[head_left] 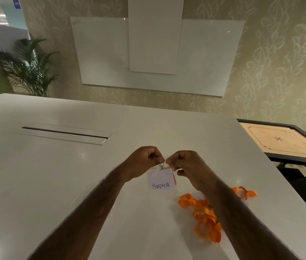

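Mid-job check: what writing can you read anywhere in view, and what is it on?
"SIGMA": handwritten on the white card in the badge holder pinched by left hand and right hand.
Blue sign, top left: white letters, too blurred to read.
Whiteboard corner mark: too faint to read.

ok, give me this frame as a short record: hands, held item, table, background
left hand: pinches the metal clip at the badge's top
right hand: pinches the badge's top edge beside the clip
badge: clear sleeve, white card reading SIGMA
orange straps: loose heap on the table, partly under the right forearm
table: white
background: game board to the right, plant to the left
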`<action>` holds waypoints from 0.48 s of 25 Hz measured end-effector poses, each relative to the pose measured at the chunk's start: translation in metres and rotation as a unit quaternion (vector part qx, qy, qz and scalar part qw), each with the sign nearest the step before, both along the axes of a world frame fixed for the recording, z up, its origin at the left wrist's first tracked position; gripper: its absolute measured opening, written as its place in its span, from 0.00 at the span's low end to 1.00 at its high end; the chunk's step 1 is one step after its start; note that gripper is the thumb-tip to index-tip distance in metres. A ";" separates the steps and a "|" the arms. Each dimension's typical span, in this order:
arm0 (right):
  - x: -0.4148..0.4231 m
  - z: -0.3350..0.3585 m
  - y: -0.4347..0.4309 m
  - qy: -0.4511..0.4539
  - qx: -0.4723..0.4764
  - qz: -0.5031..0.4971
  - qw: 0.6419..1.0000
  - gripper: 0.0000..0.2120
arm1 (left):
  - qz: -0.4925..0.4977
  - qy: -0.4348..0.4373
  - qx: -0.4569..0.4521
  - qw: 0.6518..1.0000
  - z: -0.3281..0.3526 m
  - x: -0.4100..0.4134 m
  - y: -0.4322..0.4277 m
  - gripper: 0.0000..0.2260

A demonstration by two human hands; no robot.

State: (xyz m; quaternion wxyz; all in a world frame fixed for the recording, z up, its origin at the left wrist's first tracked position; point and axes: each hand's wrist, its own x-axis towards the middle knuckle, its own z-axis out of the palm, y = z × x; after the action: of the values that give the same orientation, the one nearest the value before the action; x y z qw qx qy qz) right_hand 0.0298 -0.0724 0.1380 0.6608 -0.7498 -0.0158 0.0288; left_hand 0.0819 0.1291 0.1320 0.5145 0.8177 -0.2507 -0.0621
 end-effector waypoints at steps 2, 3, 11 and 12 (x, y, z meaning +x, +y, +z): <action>0.000 0.001 -0.004 0.006 0.023 -0.016 1.000 0.04 | 0.015 0.000 0.001 1.000 0.001 0.001 0.004 0.04; 0.000 0.001 -0.005 0.004 0.018 -0.021 1.000 0.04 | 0.017 0.002 0.003 1.000 0.001 0.001 0.005 0.04; 0.002 0.007 0.000 -0.055 -0.048 -0.067 0.995 0.07 | 0.014 -0.019 0.003 1.000 0.004 -0.007 -0.012 0.04; 0.002 0.007 -0.001 -0.061 -0.051 -0.064 0.995 0.07 | 0.016 -0.027 0.004 0.999 0.005 -0.008 -0.013 0.03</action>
State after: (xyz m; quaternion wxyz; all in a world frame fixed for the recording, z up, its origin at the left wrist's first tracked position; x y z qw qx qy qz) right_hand 0.0319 -0.0729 0.1450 0.6202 -0.7822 -0.0062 -0.0586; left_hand 0.0740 0.1164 0.1369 0.5054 0.8248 -0.2513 -0.0326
